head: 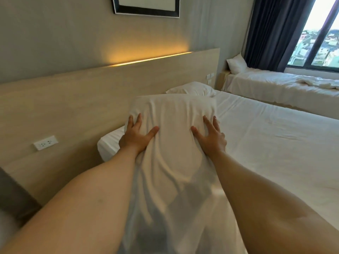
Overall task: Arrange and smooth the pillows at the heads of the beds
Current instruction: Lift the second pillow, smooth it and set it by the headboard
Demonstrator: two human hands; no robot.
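A white pillow in a loose, wrinkled case is held up over the near bed, close to the wooden headboard. My left hand presses its left side with fingers spread. My right hand presses its right side the same way. The slack end of the case hangs down between my forearms. A second white pillow lies flat at the head of the same bed, behind the held one. A third pillow leans upright at the head of the far bed.
A wall socket sits low on the headboard at left. More switches are at the headboard's right end. Dark curtains and a window stand behind the far bed, whose bedding is rumpled. A framed picture hangs above.
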